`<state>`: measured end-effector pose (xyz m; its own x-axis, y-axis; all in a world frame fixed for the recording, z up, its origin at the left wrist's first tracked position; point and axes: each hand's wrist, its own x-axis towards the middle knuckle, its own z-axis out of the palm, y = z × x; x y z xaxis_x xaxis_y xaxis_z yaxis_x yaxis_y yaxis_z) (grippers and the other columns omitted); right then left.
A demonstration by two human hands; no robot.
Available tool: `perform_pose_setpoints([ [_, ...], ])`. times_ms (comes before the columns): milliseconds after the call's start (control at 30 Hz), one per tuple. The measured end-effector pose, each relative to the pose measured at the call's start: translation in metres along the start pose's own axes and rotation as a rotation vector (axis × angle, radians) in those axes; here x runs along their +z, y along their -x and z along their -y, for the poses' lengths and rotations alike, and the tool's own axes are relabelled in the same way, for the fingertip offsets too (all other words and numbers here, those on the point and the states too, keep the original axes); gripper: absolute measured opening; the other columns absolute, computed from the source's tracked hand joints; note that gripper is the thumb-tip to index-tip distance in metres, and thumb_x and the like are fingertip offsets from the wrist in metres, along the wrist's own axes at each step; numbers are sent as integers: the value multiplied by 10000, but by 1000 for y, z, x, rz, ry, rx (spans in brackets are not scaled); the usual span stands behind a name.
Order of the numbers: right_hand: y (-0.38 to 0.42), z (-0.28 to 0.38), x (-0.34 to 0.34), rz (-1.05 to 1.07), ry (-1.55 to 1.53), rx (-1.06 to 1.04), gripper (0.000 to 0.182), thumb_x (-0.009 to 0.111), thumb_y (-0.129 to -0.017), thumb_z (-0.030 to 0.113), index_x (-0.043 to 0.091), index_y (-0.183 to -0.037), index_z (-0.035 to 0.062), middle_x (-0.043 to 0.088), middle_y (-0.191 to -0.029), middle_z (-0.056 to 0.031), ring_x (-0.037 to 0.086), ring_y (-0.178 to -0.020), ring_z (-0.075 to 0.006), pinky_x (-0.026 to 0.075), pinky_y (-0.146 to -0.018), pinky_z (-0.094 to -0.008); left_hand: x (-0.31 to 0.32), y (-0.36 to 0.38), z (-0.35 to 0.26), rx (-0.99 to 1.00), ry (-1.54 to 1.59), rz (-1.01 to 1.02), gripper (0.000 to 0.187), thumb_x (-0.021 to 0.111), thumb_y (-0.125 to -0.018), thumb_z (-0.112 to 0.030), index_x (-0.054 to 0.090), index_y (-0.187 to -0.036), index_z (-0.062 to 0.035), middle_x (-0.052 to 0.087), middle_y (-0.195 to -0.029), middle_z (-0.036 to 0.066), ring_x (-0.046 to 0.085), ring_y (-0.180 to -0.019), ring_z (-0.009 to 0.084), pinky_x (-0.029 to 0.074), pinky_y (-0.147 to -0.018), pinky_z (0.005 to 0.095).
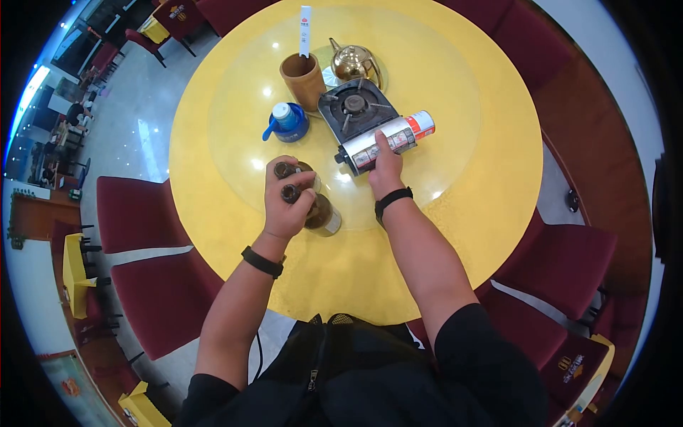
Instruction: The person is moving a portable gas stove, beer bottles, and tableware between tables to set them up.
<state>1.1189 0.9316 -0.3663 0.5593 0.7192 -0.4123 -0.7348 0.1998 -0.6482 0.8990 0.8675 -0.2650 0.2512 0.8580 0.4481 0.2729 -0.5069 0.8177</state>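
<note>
My left hand [283,210] is closed around the necks of two brown glass bottles. The nearer bottle [325,215] leans with its base to the right, and the other bottle [306,169] is partly hidden behind my fingers. My right hand [386,169] grips the near side of a portable gas stove [355,121], thumb on top and fingers hidden beneath. At that same side, a red and white gas canister [421,124] sticks out to the right. The stove sits tilted on the yellow round table [427,263].
Behind the stove stand a gold teapot [351,62] and a brown wooden cylinder [302,77] with a white strip [305,32] upright in it. A blue container [289,127] with a white top is left of the stove. Dark red chairs [142,213] surround the table.
</note>
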Motion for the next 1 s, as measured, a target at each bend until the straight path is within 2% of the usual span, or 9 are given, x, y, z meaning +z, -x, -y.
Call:
perform_pose_setpoints([
  [300,-15,17,-17,103,94,80,486,733,-846,151,509,-1234,-38,610,-1149,-131,628,-1007,-252,514,-889,-397,6,-42,43,96,10,17,232,624,-716,-66,709,-929,-36,472,-1177,129,490,-1112,266,387,-981,364],
  [533,-21,25,-20,121,126,129,509,743,-846,188,509,-1231,-49,612,-1145,-139,626,-1012,-258,512,-883,-395,22,-75,64,88,-11,55,239,642,-717,-97,712,-939,-41,472,-1188,110,495,-1080,255,395,-967,357],
  [733,-20,27,-27,58,282,93,523,746,-844,225,519,-1217,-62,617,-1131,-143,631,-989,-245,520,-834,-383,23,-95,84,148,-60,43,241,646,-714,-105,712,-937,-40,485,-1170,115,490,-1101,275,391,-976,367],
  [800,-24,27,-30,99,347,100,639,737,-851,280,446,-1293,-78,602,-1148,-150,624,-990,-244,523,-809,-375,22,-101,87,164,-55,35,240,646,-714,-104,711,-935,-39,488,-1171,118,488,-1110,279,388,-981,368],
  [833,-22,29,-36,87,349,98,639,737,-851,280,446,-1293,-78,602,-1148,-150,624,-990,-244,523,-809,-375,24,-102,88,160,-49,40,238,646,-717,-106,711,-937,-41,487,-1177,117,487,-1116,280,385,-986,369],
  [900,-17,28,-45,86,490,82,799,724,-852,357,324,-1378,-92,549,-1222,-173,602,-1022,-248,520,-806,-366,28,-113,97,137,-15,36,246,664,-686,-125,726,-917,-69,469,-1194,151,481,-1138,314,380,-1003,393],
  [933,-15,28,-48,86,490,82,799,724,-852,357,324,-1378,-92,549,-1222,-173,602,-1022,-248,520,-806,-366,28,-117,100,137,-15,36,246,664,-686,-125,726,-917,-69,469,-1194,151,481,-1138,314,380,-1003,393],
  [1000,4,31,-52,13,581,81,906,714,-849,409,224,-1422,-93,490,-1279,-196,577,-1056,-259,519,-808,-360,27,-114,101,133,-4,61,245,668,-688,-137,729,-919,-85,460,-1232,161,471,-1169,326,370,-1020,401],
])
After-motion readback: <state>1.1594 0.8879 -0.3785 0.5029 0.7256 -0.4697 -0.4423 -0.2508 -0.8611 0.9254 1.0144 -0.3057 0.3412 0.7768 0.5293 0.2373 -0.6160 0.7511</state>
